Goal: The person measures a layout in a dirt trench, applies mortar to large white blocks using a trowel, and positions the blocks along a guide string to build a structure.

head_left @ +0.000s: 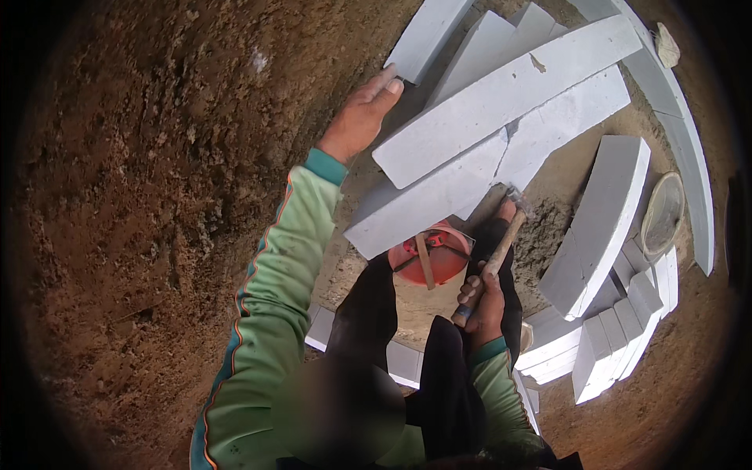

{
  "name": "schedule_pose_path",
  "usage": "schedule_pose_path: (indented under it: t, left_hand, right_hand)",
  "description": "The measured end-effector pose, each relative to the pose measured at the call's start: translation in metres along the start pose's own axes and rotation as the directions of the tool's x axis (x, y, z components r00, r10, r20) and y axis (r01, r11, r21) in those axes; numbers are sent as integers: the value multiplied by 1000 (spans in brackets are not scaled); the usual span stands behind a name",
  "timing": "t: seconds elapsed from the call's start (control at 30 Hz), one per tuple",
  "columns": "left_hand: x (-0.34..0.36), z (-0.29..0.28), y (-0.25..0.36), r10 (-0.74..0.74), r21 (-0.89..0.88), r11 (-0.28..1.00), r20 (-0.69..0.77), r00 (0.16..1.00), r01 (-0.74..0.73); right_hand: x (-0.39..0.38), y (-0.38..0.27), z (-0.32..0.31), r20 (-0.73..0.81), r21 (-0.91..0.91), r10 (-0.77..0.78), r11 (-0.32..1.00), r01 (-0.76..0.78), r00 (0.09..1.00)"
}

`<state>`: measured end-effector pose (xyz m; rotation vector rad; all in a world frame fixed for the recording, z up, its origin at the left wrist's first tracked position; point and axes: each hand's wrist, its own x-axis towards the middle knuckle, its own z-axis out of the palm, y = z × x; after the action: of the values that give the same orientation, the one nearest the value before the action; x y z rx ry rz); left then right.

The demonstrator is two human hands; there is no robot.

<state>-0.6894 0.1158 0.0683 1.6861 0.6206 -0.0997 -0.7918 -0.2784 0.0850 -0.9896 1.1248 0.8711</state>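
My left hand (362, 117) reaches forward on the left, fingers stretched out and touching the near end of a white building block (427, 39) beside the earth wall. In my right hand (484, 307) I hold a hammer (501, 249) by its wooden handle, fingers wrapped round it. The hammer's metal head points away from me, near my foot. Long white blocks lie ahead between my hands: one block (509, 102) rests on top, with another block (431, 192) beside it and a cracked, chipped block (564, 125) adjoining.
A red bucket (450, 266) with tools in it stands between my legs. Grey mortar (542, 235) lies on the ground to the right. Further right are a leaning block (599, 219), a round basin (663, 215) and stacked blocks (615, 345). A rough earth wall (157, 196) fills the left.
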Motion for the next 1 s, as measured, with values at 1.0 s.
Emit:
schedule_pose_path:
  t: [1.0]
  left_hand:
    - [-671,24,-57,-771,62,628,-84,631,776]
  right_hand:
    - [-215,-187,-125,-88,-405,-264,891,208,960]
